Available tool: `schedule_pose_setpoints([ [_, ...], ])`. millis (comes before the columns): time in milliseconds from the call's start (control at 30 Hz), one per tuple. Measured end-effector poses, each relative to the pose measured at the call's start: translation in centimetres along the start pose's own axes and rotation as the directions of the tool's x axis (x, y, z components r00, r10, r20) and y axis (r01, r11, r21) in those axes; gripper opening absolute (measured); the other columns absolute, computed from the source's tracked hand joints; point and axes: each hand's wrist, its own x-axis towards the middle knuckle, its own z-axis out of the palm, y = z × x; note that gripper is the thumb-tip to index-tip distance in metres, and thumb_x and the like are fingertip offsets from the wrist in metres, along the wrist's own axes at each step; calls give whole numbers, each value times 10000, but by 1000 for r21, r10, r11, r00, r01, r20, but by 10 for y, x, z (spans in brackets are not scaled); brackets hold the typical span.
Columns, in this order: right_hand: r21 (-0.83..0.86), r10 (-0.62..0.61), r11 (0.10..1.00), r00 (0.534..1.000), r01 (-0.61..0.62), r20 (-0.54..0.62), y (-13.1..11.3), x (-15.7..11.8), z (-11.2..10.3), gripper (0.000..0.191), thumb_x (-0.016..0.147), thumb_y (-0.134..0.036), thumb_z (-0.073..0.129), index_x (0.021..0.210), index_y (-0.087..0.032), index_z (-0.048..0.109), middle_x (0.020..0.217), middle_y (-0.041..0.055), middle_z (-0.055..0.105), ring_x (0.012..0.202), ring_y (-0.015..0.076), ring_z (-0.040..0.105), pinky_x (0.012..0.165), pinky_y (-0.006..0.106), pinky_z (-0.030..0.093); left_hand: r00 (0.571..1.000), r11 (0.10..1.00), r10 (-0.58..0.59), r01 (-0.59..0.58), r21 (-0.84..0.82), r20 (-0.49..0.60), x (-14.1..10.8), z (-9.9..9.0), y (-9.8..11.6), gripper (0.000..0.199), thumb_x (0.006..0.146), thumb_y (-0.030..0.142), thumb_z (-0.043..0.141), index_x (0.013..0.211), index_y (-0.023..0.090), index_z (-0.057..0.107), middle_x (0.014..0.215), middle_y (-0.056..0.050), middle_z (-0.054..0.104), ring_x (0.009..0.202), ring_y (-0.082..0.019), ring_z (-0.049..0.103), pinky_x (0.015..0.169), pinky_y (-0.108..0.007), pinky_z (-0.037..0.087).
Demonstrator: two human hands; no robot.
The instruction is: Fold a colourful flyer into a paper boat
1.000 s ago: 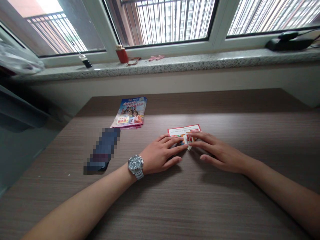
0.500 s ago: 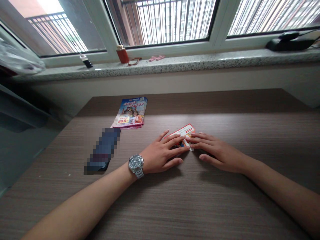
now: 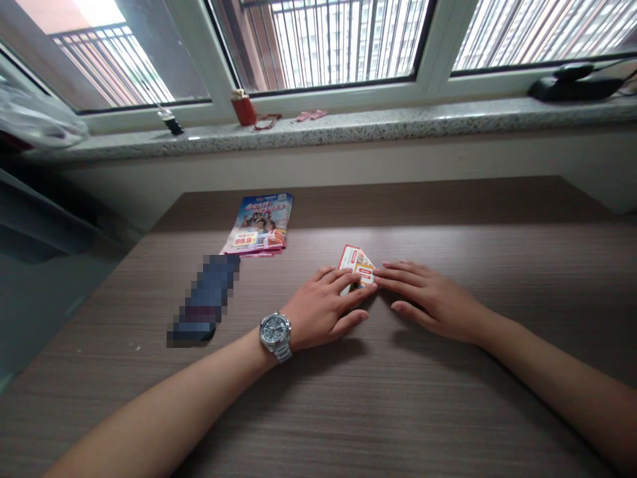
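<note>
1. Change since the earlier frames: folded leaflet (image 3: pixel 365 270), white with red edging and coloured print, turned on the tabletop (image 3: pixel 398 411). Its white strip, formerly along the far side, now runs down the left side. Left hand (image 3: pixel 326 309) shifted slightly rightward, with wristwatch (image 3: pixel 275 330).
2. Stack of flyers (image 3: pixel 261 224), blue and pink, printed "89.9"; on the table's far left part, well apart from the leaflet.
3. Dark object (image 3: pixel 206 299), pixelated, details unreadable; flat, just in front of the flyers.
4. Windowsill (image 3: pixel 398 123), speckled stone, behind the table. Bears a red container (image 3: pixel 243 108) with cord, pink pieces (image 3: pixel 311 115), a small black-and-clear item (image 3: pixel 170 122) and a black device (image 3: pixel 574 85).
5. Obstruction: left fingers cover the leaflet's near-left portion; nothing lies between leaflet and flyers.
6. Left hand: palm down, open, fingers loosely spread, fingertips over and touching the leaflet; thumb apart, off the paper.
7. Right hand (image 3: pixel 432 299): palm down, open, fingers extended and close-set, fingertips at the leaflet's right edge; thumb apart. Whether it pinches the edge, cannot tell.
8. Leaflet position: between the hands, around mid-table.
</note>
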Motion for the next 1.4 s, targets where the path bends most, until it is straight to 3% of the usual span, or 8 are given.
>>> schedule_pose_setpoints([
  [133, -71, 48, 996, 999, -48, 3, 4, 0, 1, 475, 1029, -334, 437, 1498, -259, 443, 1553, 78, 462, 1454, 277, 372, 1174, 547, 325, 1000, 998, 3, -2, -55, 3, -1, -4, -2, 497, 1046, 475, 354, 1460, 224, 465, 1464, -93, 530, 1331, -255, 497, 1114, -438, 378],
  [300, -109, 116, 987, 993, -118, -23, 8, 1, 0, 443, 1029, -352, 432, 1463, -288, 500, 1557, 105, 448, 1451, 310, 367, 1149, 572, 344, 998, 993, 66, -67, -98, -19, -1, -3, -6, 482, 1030, 467, 409, 1436, 222, 495, 1479, -79, 525, 1383, -257, 449, 1174, -454, 316],
  [433, -47, 135, 989, 989, -138, -61, 10, 4, 1, 404, 1024, -338, 443, 1408, -290, 559, 1506, 119, 498, 1408, 325, 422, 1111, 571, 388, 995, 990, 101, -101, -98, -2, 1, -1, -8, 508, 1028, 461, 410, 1456, 195, 475, 1491, -94, 506, 1404, -272, 418, 1197, -455, 303],
  [600, 107, 213, 975, 950, -193, -227, 16, 12, 2, 220, 971, -310, 546, 1135, -235, 672, 1140, 113, 673, 1051, 270, 637, 924, 455, 521, 995, 990, 103, -101, -97, 15, 2, 1, -4, 522, 1028, 462, 411, 1472, 191, 457, 1500, -108, 491, 1387, -279, 436, 1179, -457, 345],
  [800, 166, 356, 932, 904, -323, -235, 18, 16, -1, 109, 931, -282, 601, 859, -213, 643, 873, 60, 627, 789, 218, 609, 713, 360, 504, 993, 987, 114, -112, -112, 15, 3, 3, 1, 544, 1026, 479, 413, 1492, 200, 429, 1544, -91, 444, 1420, -271, 400, 1199, -446, 321],
  [1133, 146, 369, 928, 898, -343, -239, 22, 18, 2, 131, 917, -297, 616, 828, -213, 664, 845, 60, 645, 784, 220, 614, 706, 362, 503, 994, 988, 105, -103, -118, 15, 4, 6, -1, 545, 1024, 483, 418, 1496, 211, 420, 1546, -84, 443, 1419, -274, 399, 1190, -464, 330],
  [1400, 116, 285, 956, 941, -268, -181, 25, 18, -1, 152, 924, -314, 605, 826, -218, 669, 837, 59, 652, 756, 208, 618, 697, 355, 507, 995, 988, 99, -97, -122, 12, 5, 4, 0, 526, 1023, 473, 422, 1489, 228, 432, 1527, -88, 467, 1401, -281, 420, 1178, -482, 340],
])
